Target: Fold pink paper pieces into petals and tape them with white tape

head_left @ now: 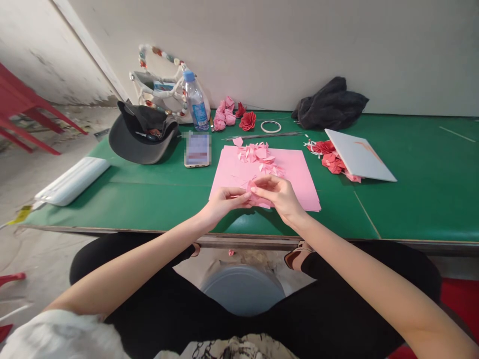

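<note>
Both my hands meet over the front edge of a stack of pink paper sheets (pixel 295 174) on the green table. Between them is a small pink paper piece (pixel 258 201). My left hand (pixel 226 203) pinches its left side with thumb and fingers. From the right, my right hand (pixel 276 194) grips the same piece between thumb and forefinger. Just beyond my fingers, cut and folded pink paper pieces (pixel 254 152) lie heaped on the sheets. The underside of the held piece is partly hidden by my fingers.
Behind the sheets are thin wires (pixel 265 135), a tape ring (pixel 271 126), red paper flowers (pixel 247 120) and a bottle (pixel 196 104). A phone (pixel 197 149) and cap (pixel 144 134) lie left. At right are a white board (pixel 359 154), red paper flowers and black cloth (pixel 331 105).
</note>
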`<state>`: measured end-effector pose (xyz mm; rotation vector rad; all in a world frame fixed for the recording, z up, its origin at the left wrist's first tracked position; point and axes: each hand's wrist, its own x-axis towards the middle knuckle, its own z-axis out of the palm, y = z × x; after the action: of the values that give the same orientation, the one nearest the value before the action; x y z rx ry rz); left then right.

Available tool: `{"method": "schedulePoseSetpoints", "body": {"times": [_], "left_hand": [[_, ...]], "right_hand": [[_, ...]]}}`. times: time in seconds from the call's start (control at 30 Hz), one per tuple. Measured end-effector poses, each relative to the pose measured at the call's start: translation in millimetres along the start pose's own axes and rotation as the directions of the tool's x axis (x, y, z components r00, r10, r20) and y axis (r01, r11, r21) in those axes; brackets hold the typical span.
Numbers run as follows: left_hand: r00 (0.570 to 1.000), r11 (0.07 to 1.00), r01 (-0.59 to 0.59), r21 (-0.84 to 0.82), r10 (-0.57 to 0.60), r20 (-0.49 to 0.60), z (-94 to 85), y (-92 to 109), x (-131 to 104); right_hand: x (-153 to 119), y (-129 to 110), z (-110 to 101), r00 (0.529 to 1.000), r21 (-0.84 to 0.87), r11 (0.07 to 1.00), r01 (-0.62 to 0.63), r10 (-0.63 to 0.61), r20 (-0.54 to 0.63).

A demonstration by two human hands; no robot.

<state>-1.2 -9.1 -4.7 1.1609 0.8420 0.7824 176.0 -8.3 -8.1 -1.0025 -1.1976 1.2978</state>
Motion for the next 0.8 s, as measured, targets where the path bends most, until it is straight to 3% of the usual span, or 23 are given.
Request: {"method": "schedulePoseSetpoints", "body": {"times": [0.1, 0.27, 0.33, 0.4, 0.47, 0.57, 0.67, 0.8], "left_hand": [[1.000, 1.000, 0.003, -0.008, -0.003, -0.001, 1.2, -2, -1], [0.996, 0.994, -0.064, -0.085, 0.059, -0.063, 3.8, -1, -3], [0.991, 0.987, -0.096, -0.128, 0.083, -0.102, 2.2, 1, -2], [0.989, 0.987, -0.107, -0.119, 0.094, -0.111, -1.2, 4, -1], [0.992, 0.994, -0.102, -0.049, 0.098, -0.080, -5.3, 7, 1], [0.995, 0.992, -0.092, 0.086, 0.095, -0.033, -9.8, 12, 2], [0.995, 0.982, -0.092, 0.165, 0.096, -0.015, -12.0, 15, 1], [0.998, 0.984, -0.058, 0.170, 0.060, -0.007, -12.8, 15, 1]], "right_hand": [[-2, 2, 2, 1.000, 0.006, 1.000, -0.002, 0.002, -0.009], [-7, 5, 6, 0.981, -0.108, 0.979, 0.171, -0.180, -0.078], [-6, 2, 5, 0.976, -0.137, 0.967, 0.217, -0.216, 0.020], [-3, -5, 0, 0.957, -0.149, 0.959, 0.241, -0.210, 0.200], [2, -15, -8, 0.914, -0.177, 0.950, 0.258, -0.181, 0.363], [8, -26, -20, 0.849, -0.268, 0.918, 0.294, -0.122, 0.513], [9, -30, -24, 0.809, -0.309, 0.900, 0.307, -0.076, 0.582], [8, -25, -21, 0.800, -0.310, 0.884, 0.349, -0.108, 0.590]]}}
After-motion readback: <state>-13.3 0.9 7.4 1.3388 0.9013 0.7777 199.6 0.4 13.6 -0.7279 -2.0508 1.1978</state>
